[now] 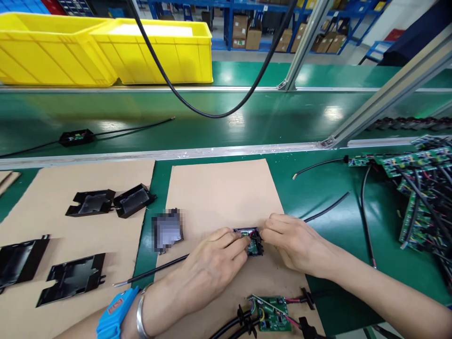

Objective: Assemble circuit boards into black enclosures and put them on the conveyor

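Observation:
A small black case with a green circuit board inside [253,246] lies on the middle cardboard sheet [219,188]. My left hand [217,263] rests over its left part, fingers bent and pressed on the board. At the case's right end, my right hand [294,242] has its fingers pinched together by the black cable fitting. A black cable [158,268] with bare wire ends comes out to the left beneath my left hand, and another cable [328,207] runs up to the right behind my right hand. Nearer me lies a second green board [273,313] with black cables.
Black open cases [76,278] lie on the left cardboard. A wired board pile [423,197] is at right. Beyond the metal rail [197,153] sits a cased board [76,137]. Yellow bins [158,56] stand behind; a black cable [212,115] hangs down in front.

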{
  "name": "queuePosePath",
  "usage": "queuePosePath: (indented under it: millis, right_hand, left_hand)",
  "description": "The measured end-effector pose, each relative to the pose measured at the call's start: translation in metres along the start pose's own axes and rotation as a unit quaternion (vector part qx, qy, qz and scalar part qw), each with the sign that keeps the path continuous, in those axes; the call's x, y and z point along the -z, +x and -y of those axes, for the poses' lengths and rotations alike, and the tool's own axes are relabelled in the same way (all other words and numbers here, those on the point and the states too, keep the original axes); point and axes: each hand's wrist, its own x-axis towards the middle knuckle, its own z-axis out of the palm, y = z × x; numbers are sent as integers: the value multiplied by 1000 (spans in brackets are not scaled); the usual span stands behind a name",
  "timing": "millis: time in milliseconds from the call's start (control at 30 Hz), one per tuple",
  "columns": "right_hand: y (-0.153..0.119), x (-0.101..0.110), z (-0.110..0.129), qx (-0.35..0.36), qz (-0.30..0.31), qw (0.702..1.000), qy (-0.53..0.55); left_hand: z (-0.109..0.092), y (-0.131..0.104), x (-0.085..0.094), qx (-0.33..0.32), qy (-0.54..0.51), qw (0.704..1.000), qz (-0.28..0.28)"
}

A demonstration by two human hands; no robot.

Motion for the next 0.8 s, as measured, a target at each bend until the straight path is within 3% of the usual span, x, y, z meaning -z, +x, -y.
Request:
queuePosePath:
  millis: [300, 600, 700, 800]
  right_hand:
    - [-2, 4, -6, 5, 34, 999, -19]
    - [5, -1, 7, -64, 92, 991, -78]
    - [1, -1, 9, -87, 92, 990, -62]
    - [-4, -1, 10, -109, 45, 993, -10]
  left_hand:
    - [0, 1, 2, -28, 60, 998, 4]
    - [-1, 8, 3, -2, 3, 1000, 24]
    - [1, 3, 2, -18, -16, 1000, 7]
    - [1, -3, 0, -10, -14, 999, -27]
